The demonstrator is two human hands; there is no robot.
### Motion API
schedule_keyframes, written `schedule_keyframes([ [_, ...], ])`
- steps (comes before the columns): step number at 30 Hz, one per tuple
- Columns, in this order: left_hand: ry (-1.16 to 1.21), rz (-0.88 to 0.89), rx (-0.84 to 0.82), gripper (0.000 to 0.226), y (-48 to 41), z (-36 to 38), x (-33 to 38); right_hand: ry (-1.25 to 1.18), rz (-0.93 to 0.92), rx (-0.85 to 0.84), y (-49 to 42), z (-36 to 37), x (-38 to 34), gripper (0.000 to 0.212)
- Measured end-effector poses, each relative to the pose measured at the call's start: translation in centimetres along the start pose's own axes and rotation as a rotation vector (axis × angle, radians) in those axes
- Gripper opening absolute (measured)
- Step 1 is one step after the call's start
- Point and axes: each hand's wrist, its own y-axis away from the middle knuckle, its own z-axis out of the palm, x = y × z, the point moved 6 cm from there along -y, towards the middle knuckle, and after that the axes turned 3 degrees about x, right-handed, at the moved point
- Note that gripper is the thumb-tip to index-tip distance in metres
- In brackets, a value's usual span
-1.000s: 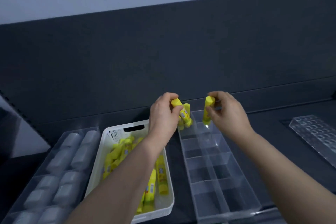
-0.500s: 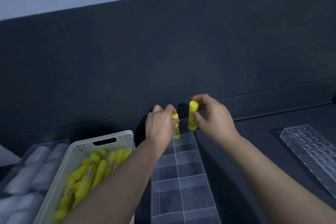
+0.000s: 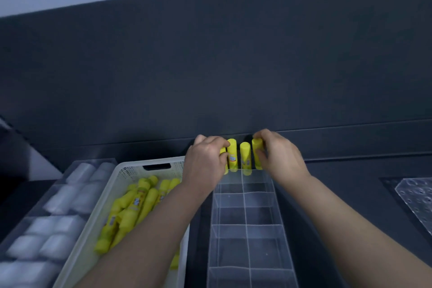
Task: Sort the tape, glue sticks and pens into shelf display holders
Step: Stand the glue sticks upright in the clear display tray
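- Since earlier: my hands lowered; four glue sticks [image 3: 245, 155] now stand between them.
- Left hand [image 3: 205, 163], right hand [image 3: 279, 159]: each pinching an outer stick.
- Risk: releasing unevenly may topple sticks over the clear holder [image 3: 247, 229].

Basket [image 3: 98, 213] lies left of divided holder [image 3: 247, 229].

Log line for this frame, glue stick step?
phase: placing | left hand: on upright glue sticks | right hand: on rightmost stick | location: far row, clear holder | white basket: sticks remain
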Motion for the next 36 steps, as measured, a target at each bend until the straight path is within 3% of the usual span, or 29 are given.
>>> schedule_keyframes([
  [7,-0.006,-0.024,0.011,0.024,0.9,-1.6,-1.2,0.179,0.034,0.015,0.4,0.9,0.2,0.038],
  [10,0.007,-0.004,0.034,0.023,1.2,-2.4,-1.5,0.280,-0.018,0.085,0.6,0.1,-0.8,0.038],
  [16,0.003,-0.034,0.043,0.023,2.6,-5.1,-3.6,0.248,-0.161,0.230,1.8,-0.6,-5.8,0.027],
  [24,-0.010,-0.364,-0.005,0.021,6.1,-10.9,-12.8,0.192,-0.314,0.163,5.2,3.3,-14.6,0.016],
  [29,-0.142,-0.396,-0.250,0.006,9.0,-12.1,-15.3,0.184,-0.296,-0.005,7.5,6.9,-17.0,0.026],
  [33,-0.332,-0.363,-0.424,0.038,10.8,-11.2,-14.1,0.174,-0.236,-0.076,8.5,8.2,-17.5,0.027],
  [36,-0.405,-0.383,-0.450,0.042,11.1,-11.1,-13.5,0.189,-0.221,-0.070,8.7,8.3,-17.9,0.027],
])
